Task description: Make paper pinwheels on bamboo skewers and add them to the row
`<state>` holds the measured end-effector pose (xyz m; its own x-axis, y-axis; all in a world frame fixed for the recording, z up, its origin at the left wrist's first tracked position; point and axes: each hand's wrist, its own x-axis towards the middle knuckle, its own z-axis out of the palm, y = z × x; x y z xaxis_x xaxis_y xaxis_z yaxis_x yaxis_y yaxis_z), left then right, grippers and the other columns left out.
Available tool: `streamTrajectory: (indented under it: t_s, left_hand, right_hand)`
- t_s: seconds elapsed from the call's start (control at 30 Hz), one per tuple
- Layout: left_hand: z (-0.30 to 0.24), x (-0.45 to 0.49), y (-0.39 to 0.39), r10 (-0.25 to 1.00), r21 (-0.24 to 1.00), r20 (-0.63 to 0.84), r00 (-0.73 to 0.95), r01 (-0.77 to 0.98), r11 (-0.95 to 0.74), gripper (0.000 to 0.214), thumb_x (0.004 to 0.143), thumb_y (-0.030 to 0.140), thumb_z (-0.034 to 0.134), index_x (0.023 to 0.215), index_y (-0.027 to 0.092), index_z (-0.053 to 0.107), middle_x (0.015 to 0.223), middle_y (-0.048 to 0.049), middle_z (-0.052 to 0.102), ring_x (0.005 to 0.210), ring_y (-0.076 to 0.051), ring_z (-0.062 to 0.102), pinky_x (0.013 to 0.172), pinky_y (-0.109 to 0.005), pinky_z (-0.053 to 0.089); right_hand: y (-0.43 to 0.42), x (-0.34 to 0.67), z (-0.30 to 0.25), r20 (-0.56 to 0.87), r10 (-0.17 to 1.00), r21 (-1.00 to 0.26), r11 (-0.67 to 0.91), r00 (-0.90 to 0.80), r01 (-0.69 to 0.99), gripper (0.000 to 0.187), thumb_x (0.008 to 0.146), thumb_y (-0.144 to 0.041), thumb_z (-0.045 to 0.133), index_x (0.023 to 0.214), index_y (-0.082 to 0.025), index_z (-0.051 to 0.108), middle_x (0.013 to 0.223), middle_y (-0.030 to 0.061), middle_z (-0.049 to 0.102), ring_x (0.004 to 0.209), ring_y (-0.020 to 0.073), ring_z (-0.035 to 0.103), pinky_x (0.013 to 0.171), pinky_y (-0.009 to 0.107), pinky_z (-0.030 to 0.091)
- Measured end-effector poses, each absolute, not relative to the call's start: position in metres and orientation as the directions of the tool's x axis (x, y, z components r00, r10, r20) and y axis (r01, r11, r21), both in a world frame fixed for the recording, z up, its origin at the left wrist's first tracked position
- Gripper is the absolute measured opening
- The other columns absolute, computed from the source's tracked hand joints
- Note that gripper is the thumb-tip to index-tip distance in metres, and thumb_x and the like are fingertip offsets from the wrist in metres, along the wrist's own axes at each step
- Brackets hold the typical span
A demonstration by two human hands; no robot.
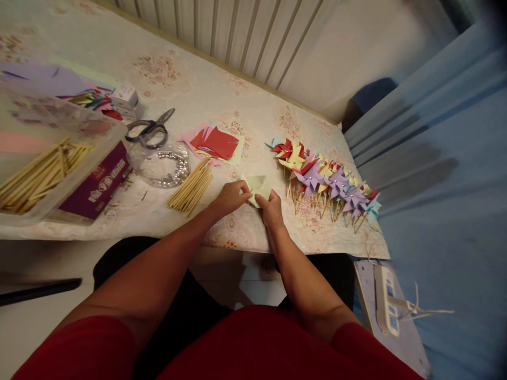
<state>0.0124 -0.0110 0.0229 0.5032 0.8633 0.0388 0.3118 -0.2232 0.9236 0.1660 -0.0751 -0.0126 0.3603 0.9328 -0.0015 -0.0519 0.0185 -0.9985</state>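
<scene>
A pale green piece of paper, partly folded or cut into flaps, is held between my two hands just above the table's front part. My left hand pinches its left edge. On its lower right edge, my right hand grips it with the thumb on top. Left of my left hand lies a bundle of thin wooden sticks. Behind it is a stack of cut paper squares, red on top. Finished paper pinwheels on sticks stand in a cluster to the right.
Left on the floral tablecloth are scissors, a clear dish of silvery pins, and a plastic bin with sticks. Paper scraps lie behind the bin. A power strip sits right, by a blue curtain.
</scene>
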Motion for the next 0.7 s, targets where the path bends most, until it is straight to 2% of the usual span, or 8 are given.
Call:
streamTrajectory:
  t_s: [0.43, 0.7]
  left_hand:
    - [0.0262, 0.0135, -0.0115, 0.878, 0.917, 0.038, 0.478, 0.331, -0.221, 0.009, 0.071, 0.022, 0.062, 0.065, 0.019, 0.056, 0.063, 0.0021, 0.056, 0.067, -0.016, 0.052, 0.071, -0.029, 0.041]
    - [0.0261, 0.0144, -0.0127, 0.882, 0.905, 0.048, 0.469, 0.354, -0.237, 0.011, 0.071, 0.023, 0.062, 0.064, 0.019, 0.054, 0.063, 0.0016, 0.056, 0.069, -0.017, 0.053, 0.070, -0.029, 0.040]
  right_hand:
    - [-0.0761, 0.1654, -0.0129, 0.052, 0.934, -0.998, 0.062, 0.352, -0.016, 0.023, 0.074, -0.031, 0.073, 0.093, -0.019, 0.068, 0.083, -0.0035, 0.070, 0.071, 0.0133, 0.059, 0.071, 0.025, 0.050]
    - [-0.0729, 0.1650, -0.0127, 0.010, 0.926, -1.000, 0.014, 0.376, -0.006, 0.024, 0.072, -0.033, 0.076, 0.088, -0.018, 0.067, 0.075, -0.0048, 0.068, 0.065, 0.0123, 0.057, 0.067, 0.024, 0.049]
